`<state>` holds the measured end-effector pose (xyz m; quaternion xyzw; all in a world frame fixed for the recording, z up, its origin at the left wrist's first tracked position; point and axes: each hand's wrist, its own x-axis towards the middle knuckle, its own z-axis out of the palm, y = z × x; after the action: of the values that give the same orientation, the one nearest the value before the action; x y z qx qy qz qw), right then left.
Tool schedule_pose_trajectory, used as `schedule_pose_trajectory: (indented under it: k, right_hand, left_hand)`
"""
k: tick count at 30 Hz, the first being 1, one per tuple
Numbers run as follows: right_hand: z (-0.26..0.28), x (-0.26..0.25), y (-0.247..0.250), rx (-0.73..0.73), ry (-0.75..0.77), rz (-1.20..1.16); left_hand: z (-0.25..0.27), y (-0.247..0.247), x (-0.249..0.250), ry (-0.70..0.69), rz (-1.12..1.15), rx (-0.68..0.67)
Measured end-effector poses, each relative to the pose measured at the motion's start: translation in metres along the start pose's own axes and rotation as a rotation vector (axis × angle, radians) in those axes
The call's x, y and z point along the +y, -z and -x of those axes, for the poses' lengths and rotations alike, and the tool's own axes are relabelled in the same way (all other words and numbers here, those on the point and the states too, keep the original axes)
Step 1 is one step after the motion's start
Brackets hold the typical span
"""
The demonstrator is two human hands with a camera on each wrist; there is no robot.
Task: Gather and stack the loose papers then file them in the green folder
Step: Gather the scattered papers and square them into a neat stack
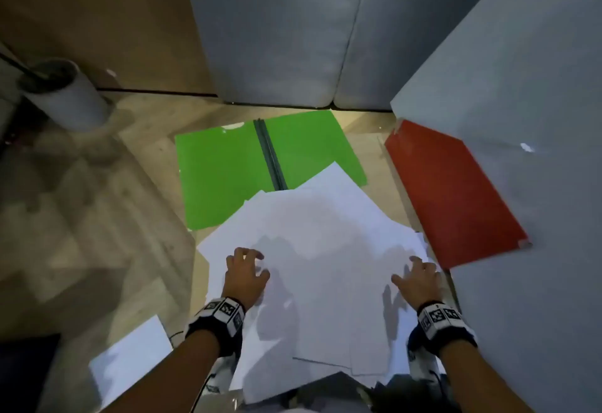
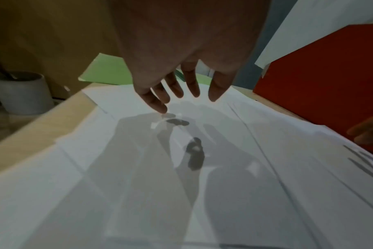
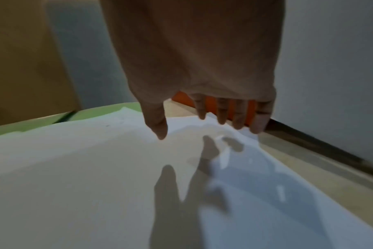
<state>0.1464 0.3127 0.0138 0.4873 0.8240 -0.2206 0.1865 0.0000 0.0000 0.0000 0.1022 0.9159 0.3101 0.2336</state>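
Note:
A loose spread of white papers [image 1: 312, 250] lies on the wooden table, its far edge overlapping the green folder [image 1: 221, 168], which lies open and flat behind it. My left hand [image 1: 247, 269] hovers over the left part of the pile with its fingers spread and loosely bent, holding nothing; in the left wrist view the left hand [image 2: 181, 91] hangs just above the papers [image 2: 202, 168]. My right hand [image 1: 418, 276] is over the right edge of the pile, fingers spread. In the right wrist view the right hand [image 3: 209, 123] hangs just above the sheets [image 3: 96, 168].
A red folder [image 1: 456, 191] lies at an angle to the right of the papers. One more white sheet [image 1: 130, 357] lies at the near left. A grey pot [image 1: 65, 93] stands at the far left. Grey cushions [image 1: 293, 38] rise behind the table.

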Motion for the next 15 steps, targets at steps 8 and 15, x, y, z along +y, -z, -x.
schedule_pose_trajectory:
  k: [8, 15]
  right_hand:
    - [-0.019, 0.02, -0.01, -0.039, -0.213, -0.128]
    - [-0.031, 0.025, -0.006, 0.003, -0.256, -0.105]
  left_hand:
    - [-0.003, -0.051, 0.044, 0.04, -0.086, -0.157]
    - [-0.015, -0.043, 0.036, 0.381, -0.314, 0.056]
